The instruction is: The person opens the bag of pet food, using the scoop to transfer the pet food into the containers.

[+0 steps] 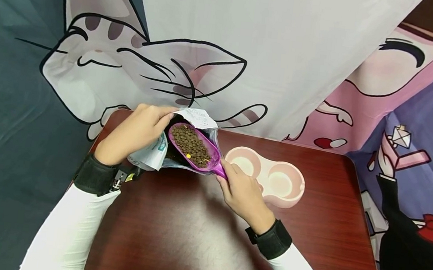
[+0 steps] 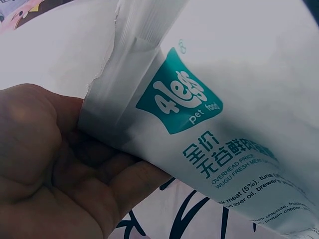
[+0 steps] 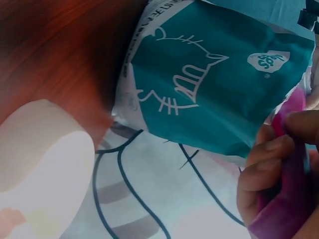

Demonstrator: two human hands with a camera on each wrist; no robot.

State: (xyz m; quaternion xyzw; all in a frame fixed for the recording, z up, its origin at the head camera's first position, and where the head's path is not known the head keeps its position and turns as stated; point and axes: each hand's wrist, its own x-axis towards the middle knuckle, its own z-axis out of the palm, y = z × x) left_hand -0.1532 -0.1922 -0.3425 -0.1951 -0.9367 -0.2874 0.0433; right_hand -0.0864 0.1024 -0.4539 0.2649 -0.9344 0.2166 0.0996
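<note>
My left hand (image 1: pixel 137 131) grips the top edge of a pet food bag (image 2: pixel 239 74), white and teal, and its mouth gapes wide. In my right hand (image 1: pixel 244 193) is the handle of a purple scoop (image 1: pixel 217 166), fingers wrapped round it. Brown kibble (image 1: pixel 191 145) heaps in the scoop, with a few yellow bits on top. The scoop lies over the bag's mouth, bowl toward the left hand. Teal printing with a cat outline covers the bag's side in the right wrist view. The lower bag is hidden in the head view.
A pink double bowl (image 1: pixel 265 160) stands on the dark red wooden table (image 1: pixel 325 234), just right of the bag and beyond the right hand. Cloth with cartoon cats (image 1: pixel 100 70) hangs behind the table, and more printed cloth (image 1: pixel 425 108) hangs at the right.
</note>
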